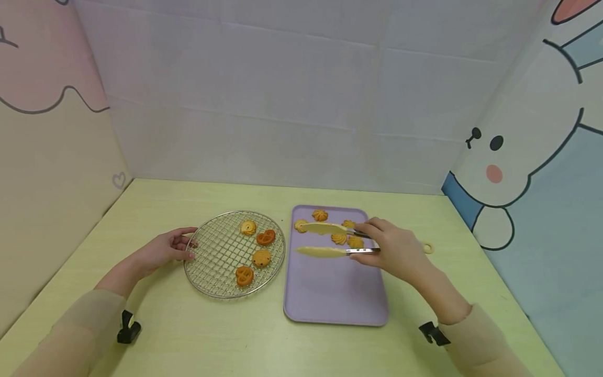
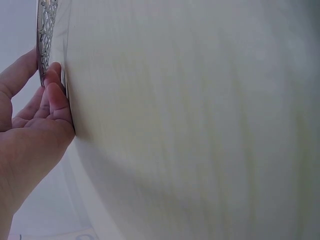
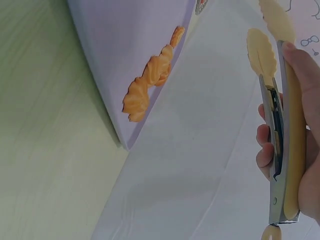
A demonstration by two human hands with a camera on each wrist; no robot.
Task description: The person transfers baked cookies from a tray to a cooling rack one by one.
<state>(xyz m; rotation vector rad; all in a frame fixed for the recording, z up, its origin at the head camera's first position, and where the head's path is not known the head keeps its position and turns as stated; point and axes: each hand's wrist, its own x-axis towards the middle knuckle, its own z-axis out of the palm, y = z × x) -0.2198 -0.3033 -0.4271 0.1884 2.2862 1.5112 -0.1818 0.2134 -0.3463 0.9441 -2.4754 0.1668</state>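
Observation:
My left hand (image 1: 162, 253) holds the left rim of a round wire rack (image 1: 214, 262), thumb and fingers about its edge. In the left wrist view the rack (image 2: 46, 35) appears edge-on between thumb and fingers. Two pretzels (image 1: 244, 276) and two round cookies (image 1: 261, 258) lie on the rack's right half. A pair of yellow-tipped metal tongs (image 1: 325, 252) is gripped in my right hand (image 1: 400, 251), its arms spread with nothing between the tips. The tongs hover over a purple tray (image 1: 334, 298), whose far half bears several swirled cookies (image 1: 320, 215), partly hidden by them.
The tray stands just right of the rack on a pale yellow-green table (image 1: 202, 335). A white back wall (image 1: 282, 104) rises behind the table, with a cartoon-printed panel (image 1: 556, 183) on the right and another (image 1: 52, 173) on the left.

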